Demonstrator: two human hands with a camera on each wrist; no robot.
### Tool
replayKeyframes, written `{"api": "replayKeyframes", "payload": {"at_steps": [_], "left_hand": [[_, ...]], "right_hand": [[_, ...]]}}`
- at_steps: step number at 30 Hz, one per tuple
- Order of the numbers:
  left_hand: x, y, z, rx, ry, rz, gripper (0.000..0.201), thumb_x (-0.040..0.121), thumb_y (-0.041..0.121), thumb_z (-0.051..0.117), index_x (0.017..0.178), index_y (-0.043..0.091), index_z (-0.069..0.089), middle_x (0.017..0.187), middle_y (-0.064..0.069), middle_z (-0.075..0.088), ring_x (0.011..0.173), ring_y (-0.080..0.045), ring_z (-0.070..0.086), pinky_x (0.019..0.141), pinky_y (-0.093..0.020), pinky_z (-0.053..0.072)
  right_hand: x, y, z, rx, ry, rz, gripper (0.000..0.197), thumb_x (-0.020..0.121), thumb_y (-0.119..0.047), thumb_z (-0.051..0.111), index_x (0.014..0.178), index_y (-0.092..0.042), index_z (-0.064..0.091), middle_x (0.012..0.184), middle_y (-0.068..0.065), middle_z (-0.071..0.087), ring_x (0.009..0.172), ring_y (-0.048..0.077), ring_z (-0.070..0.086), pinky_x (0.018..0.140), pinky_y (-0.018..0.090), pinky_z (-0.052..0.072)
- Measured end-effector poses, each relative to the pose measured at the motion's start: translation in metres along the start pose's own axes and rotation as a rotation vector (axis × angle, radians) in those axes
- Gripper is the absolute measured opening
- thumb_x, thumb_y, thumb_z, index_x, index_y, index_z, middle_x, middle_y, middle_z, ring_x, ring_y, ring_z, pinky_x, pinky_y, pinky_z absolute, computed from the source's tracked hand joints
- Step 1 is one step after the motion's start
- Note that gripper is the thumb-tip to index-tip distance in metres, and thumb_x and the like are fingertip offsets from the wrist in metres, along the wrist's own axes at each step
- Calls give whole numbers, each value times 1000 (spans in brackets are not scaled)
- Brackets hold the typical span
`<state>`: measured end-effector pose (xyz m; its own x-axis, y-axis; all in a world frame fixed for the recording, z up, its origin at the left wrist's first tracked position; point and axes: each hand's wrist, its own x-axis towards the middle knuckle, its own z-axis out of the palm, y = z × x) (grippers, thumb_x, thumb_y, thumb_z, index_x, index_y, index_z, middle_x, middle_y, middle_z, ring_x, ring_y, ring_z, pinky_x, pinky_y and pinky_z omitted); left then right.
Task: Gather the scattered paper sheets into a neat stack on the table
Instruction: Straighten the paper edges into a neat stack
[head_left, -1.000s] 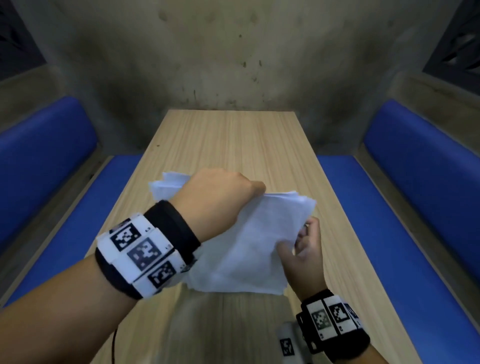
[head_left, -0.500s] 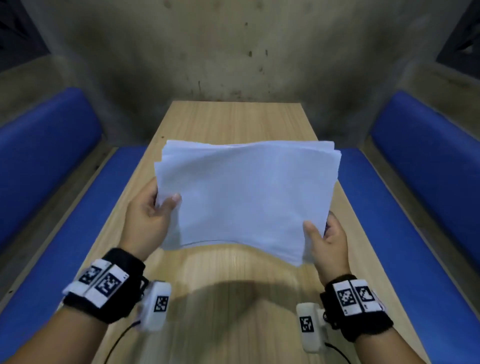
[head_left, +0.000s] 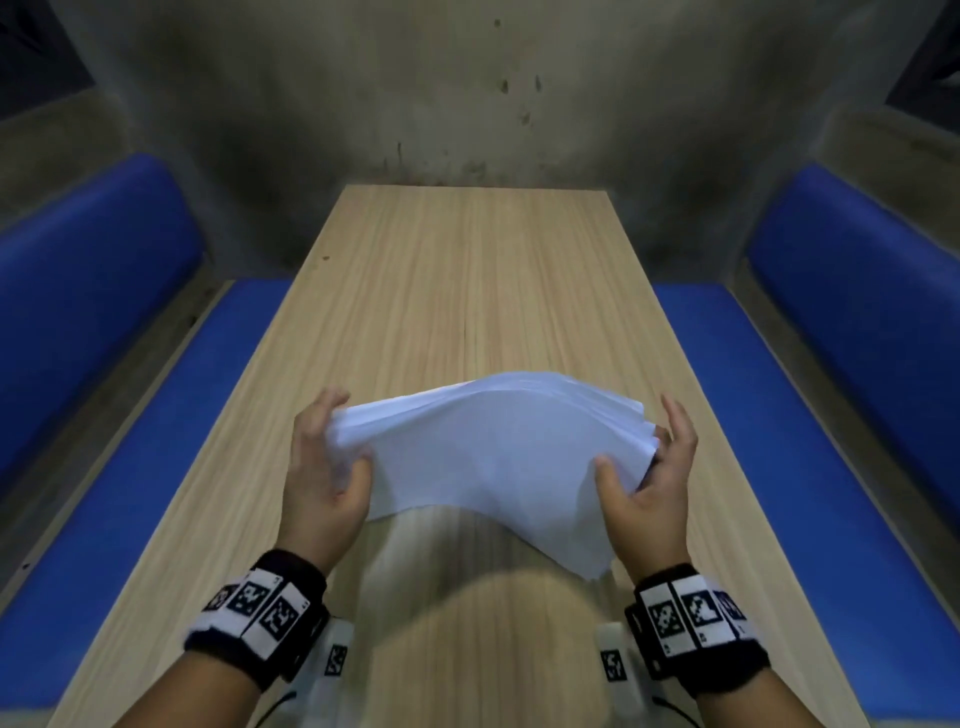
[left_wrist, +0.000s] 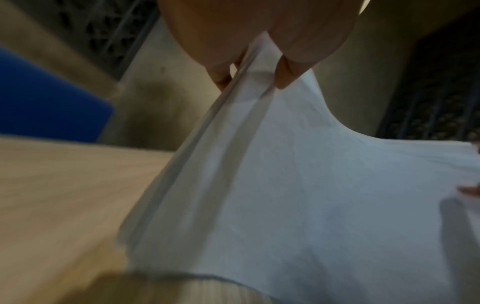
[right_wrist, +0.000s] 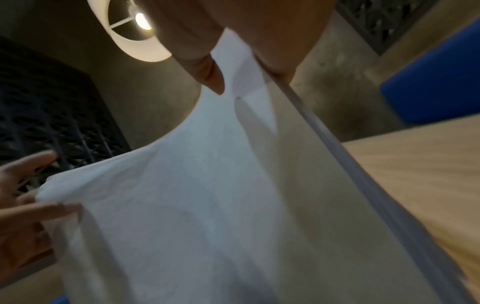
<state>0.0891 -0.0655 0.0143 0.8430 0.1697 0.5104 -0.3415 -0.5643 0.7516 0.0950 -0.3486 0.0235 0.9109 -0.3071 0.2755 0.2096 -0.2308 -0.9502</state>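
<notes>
A bundle of white paper sheets (head_left: 493, 447) hangs between both hands just above the wooden table (head_left: 467, 291), bowed upward in the middle. My left hand (head_left: 332, 457) holds its left edge, thumb on top and fingers behind. My right hand (head_left: 649, 473) holds the right edge the same way, where the sheet edges fan out slightly. In the left wrist view the paper sheets (left_wrist: 298, 185) run down from the thumb and fingers that pinch them. The right wrist view shows the paper sheets (right_wrist: 207, 195) pinched near the top, with the other hand's fingers (right_wrist: 31, 185) at the far edge.
Blue padded benches (head_left: 104, 389) (head_left: 831, 389) run along both long sides of the table. A stained concrete wall (head_left: 467, 93) closes the far end. A lit ceiling lamp (right_wrist: 130, 30) shows in the right wrist view.
A second ago my left hand reached across the sheets on the table. Both hands then lifted the bundle upright by its sides, and now have lowered it nearly flat, bowing it upward.
</notes>
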Motion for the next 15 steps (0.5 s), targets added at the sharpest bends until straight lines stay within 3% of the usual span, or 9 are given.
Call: {"api": "replayKeyframes", "payload": {"at_steps": [2,3,5,7,10,12,15], "left_hand": [[10,4,-3,174,-97,101,68,84,4,55,145,30,37,137,24,33,120,22,35,100,2,23],[13,5,-6,241,-132,131,66,84,2,55,144,27,44,135,20,35,111,19,41,96,4,23],[16,6,-11,320,-151,152,58,83,4,55,139,22,54,131,9,40,97,3,48,86,1,27],[17,5,-14,344,-136,144,50,85,9,56,135,19,58,129,3,45,98,-5,49,85,-10,34],[17,5,-16,348,-109,126,40,89,15,57,129,15,61,128,-7,49,101,2,42,81,-29,43],[19,4,-17,344,-100,120,36,91,16,56,126,14,61,129,-7,48,101,4,39,78,-30,43],[18,2,-18,355,-95,122,32,92,15,54,124,12,61,130,-5,46,99,4,38,75,-30,43]], "right_hand": [[6,-6,0,-119,-23,-111,91,82,-4,65,125,-71,20,117,-14,52,108,6,54,97,20,43],[8,-6,-1,-188,-33,-183,84,83,-6,65,131,-63,26,115,-15,53,107,-2,53,96,14,40],[12,-4,-3,-313,-36,-306,60,84,-11,65,137,-33,45,102,-10,55,96,-15,49,87,0,36],[13,-3,-4,-400,-22,-382,41,86,-16,62,127,-14,59,99,0,58,88,-12,49,81,-4,35],[13,-5,-4,-434,24,-421,29,90,-17,54,115,-7,66,101,7,61,88,-3,49,79,0,37],[13,-2,-5,-419,49,-413,27,91,-13,53,112,-5,68,103,9,62,91,0,51,82,6,42],[9,3,-6,-394,74,-400,27,91,-11,54,112,-3,68,112,12,62,103,10,56,91,28,49]]}}
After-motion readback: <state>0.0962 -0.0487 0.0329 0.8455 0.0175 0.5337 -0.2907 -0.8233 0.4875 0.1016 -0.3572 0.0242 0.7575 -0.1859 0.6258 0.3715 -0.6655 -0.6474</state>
